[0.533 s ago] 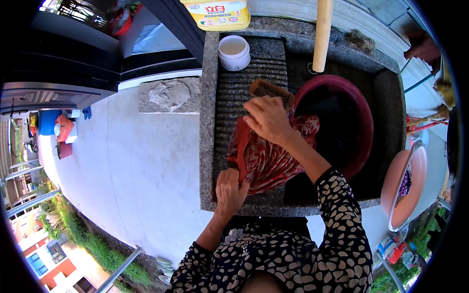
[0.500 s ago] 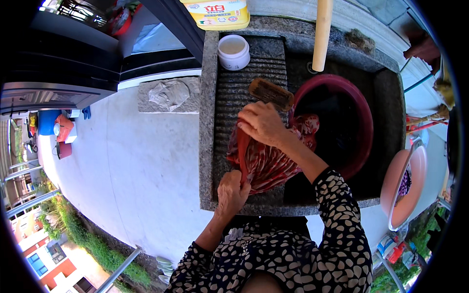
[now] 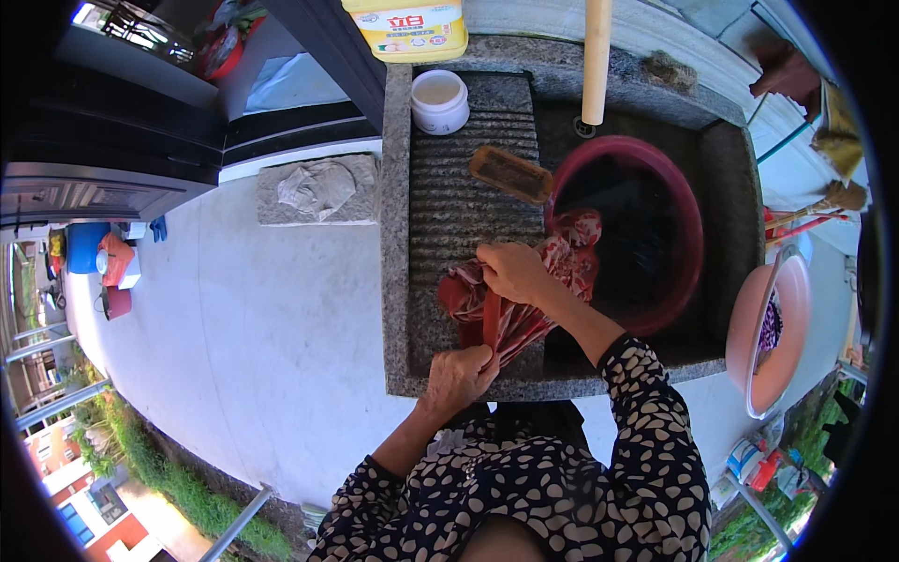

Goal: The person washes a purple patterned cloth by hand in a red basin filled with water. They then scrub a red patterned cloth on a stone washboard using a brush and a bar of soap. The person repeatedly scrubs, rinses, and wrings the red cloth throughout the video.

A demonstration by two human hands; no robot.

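Observation:
A red and white patterned garment (image 3: 524, 323) lies bunched on the ribbed stone washboard (image 3: 435, 201), its far right part hanging over the rim of a dark red basin (image 3: 695, 239). My left hand (image 3: 459, 377) is closed on the garment's near edge by the front of the sink. Farther up, my right hand (image 3: 515, 273) grips the same red band, which is drawn taut between both hands. A wooden scrubbing brush (image 3: 511, 174) rests on the ribs beyond my right hand, next to the basin. Dark water fills the basin.
A white tub (image 3: 439, 105) stands at the washboard's far left corner, near a yellow jug (image 3: 408, 33). A wooden pole (image 3: 596, 66) reaches over the stone sink. On the right a pink basin (image 3: 770, 328) holds cloth. A grey cloth (image 3: 316, 187) lies on a slab at left.
My right hand has come nearer and to the right with the garment's edge. My left hand has shifted slightly right and nearer. The cloth is bunched more narrowly.

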